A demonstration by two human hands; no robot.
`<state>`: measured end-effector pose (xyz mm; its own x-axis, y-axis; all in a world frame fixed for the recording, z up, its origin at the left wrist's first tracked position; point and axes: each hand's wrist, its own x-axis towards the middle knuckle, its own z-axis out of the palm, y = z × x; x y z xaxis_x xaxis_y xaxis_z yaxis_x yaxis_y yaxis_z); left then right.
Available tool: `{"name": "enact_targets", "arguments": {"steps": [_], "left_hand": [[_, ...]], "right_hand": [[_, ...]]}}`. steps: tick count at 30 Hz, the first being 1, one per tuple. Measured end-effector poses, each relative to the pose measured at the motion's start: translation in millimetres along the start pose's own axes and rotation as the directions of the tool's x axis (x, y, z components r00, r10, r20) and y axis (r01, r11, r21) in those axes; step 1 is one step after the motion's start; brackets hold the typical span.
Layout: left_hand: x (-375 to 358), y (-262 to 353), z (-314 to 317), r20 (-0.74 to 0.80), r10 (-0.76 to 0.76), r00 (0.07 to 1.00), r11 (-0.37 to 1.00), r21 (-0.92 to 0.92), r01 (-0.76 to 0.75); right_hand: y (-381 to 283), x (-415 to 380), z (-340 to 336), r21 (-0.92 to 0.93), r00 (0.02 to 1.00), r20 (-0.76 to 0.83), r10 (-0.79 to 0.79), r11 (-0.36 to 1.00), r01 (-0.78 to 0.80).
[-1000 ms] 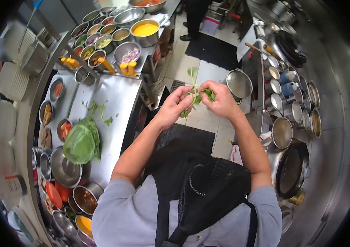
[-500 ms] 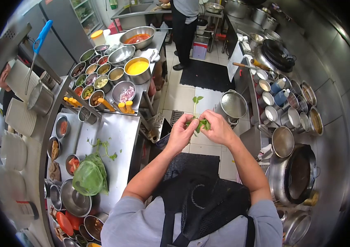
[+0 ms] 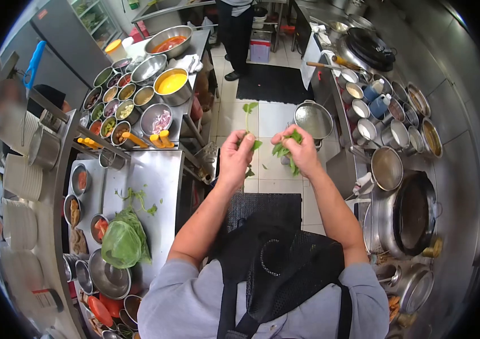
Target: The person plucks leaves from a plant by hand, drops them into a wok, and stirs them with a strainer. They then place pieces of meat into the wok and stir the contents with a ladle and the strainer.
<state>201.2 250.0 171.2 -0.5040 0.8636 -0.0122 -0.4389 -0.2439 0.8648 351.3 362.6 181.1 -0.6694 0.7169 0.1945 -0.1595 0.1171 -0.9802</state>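
1. While a green plastic bag point(image 3: 124, 244) slumps toward the near end of the steel counter point(image 3: 162, 178), loose sprigs point(image 3: 132, 198) lie just beyond it, and a small bowl of red pieces point(image 3: 101, 226) sits beside it, toward the counter's left edge.
2. Past the counter's far edge, a pot of yellow liquid point(image 3: 181, 97) stands near the right edge of the prep table, and yellow handles point(image 3: 162, 139) show at that table's near edge.
3. Ahead of the right hand point(image 3: 302, 156) stands a stockpot point(image 3: 314, 119), between the counter and the range side, where a blackened wok point(image 3: 414, 214) sits.
4. Off the counter's right edge, in the air, the left hand point(image 3: 236, 157) pinches a leafy herb sprig point(image 3: 248, 117), its tip upward; the right hand, apart from it, has fingers curled around green leaves point(image 3: 293, 148).
5. Pale tiles point(image 3: 278, 187) pave the aisle; a black mat point(image 3: 274, 83) lies farther off, with a co-worker point(image 3: 233, 42) in dark trousers by its far corner.
6. Fingers cover part of both greens. The frame's top cuts off the co-worker; stacked dishes point(image 3: 20, 226) at left are blurred; the bag's contents cannot be made out.
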Motion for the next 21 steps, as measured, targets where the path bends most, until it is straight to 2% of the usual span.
{"name": "enact_targets", "arguments": {"steps": [2, 5, 6, 7, 9, 12, 14, 16, 17, 19, 20, 21], "left_hand": [[4.6, 1.8, -3.2, 0.014, 0.008, 1.0, 1.0, 0.002, -0.008], [6.2, 2.6, -2.4, 0.008, 0.03, 1.0, 0.98, 0.196, -0.031], [6.6, 1.4, 0.3, 0.016, 0.024, 1.0, 0.98, 0.198, -0.027], [6.8, -0.4, 4.3, 0.026, 0.041, 0.999, 0.975, 0.218, -0.046], [6.7, -4.5, 11.4, 0.049, 0.051, 0.997, 0.97, 0.236, -0.061], [4.6, -9.5, 18.8, 0.075, 0.01, 0.997, 0.987, 0.158, -0.021], [1.1, -6.1, 21.3, 0.068, 0.012, 0.998, 0.986, 0.164, -0.023], [0.1, -4.1, 20.9, 0.054, 0.017, 0.998, 0.971, 0.238, -0.029], [0.9, -6.5, 18.9, 0.102, 0.064, 0.993, 0.954, 0.284, -0.091], [3.4, -11.2, 15.1, 0.179, 0.137, 0.974, 0.914, 0.357, -0.194], [3.7, -12.6, 13.7, 0.177, 0.137, 0.975, 0.913, 0.358, -0.194], [3.9, -14.1, 12.7, 0.175, 0.15, 0.973, 0.874, 0.436, -0.213]], "right_hand": [[-4.9, -6.0, -8.4, 0.147, 0.965, -0.109, 0.238, 0.964, -0.221], [-7.1, -14.7, -7.5, 0.051, 0.984, -0.109, 0.139, 0.99, -0.134], [-10.0, -16.7, -2.1, -0.021, 0.988, -0.134, 0.075, 0.997, -0.078], [-14.6, -18.4, 6.3, -0.021, 0.986, -0.146, 0.074, 0.997, -0.078], [-23.2, -20.7, 23.8, -0.345, 0.989, -0.063, -0.137, 0.933, 0.107], [-16.5, -23.1, 26.9, -0.465, 0.983, -0.037, -0.182, 0.873, 0.144], [-14.7, -26.2, 22.8, -0.474, 0.978, -0.054, -0.203, 0.867, 0.154], [-15.2, -30.7, 19.9, -0.506, 0.994, -0.084, -0.07, 0.863, 0.018], [-12.4, -33.2, 18.7, -0.503, 0.994, -0.081, -0.068, 0.864, 0.018], [-6.7, -36.7, 16.9, -0.496, 0.994, 0.003, -0.113, 0.863, 0.1], [-5.9, -37.7, 17.5, -0.494, 0.994, 0.005, -0.112, 0.864, 0.1], [-5.9, -38.7, 18.5, -0.526, 0.967, 0.044, -0.249, 0.818, 0.234]]}}
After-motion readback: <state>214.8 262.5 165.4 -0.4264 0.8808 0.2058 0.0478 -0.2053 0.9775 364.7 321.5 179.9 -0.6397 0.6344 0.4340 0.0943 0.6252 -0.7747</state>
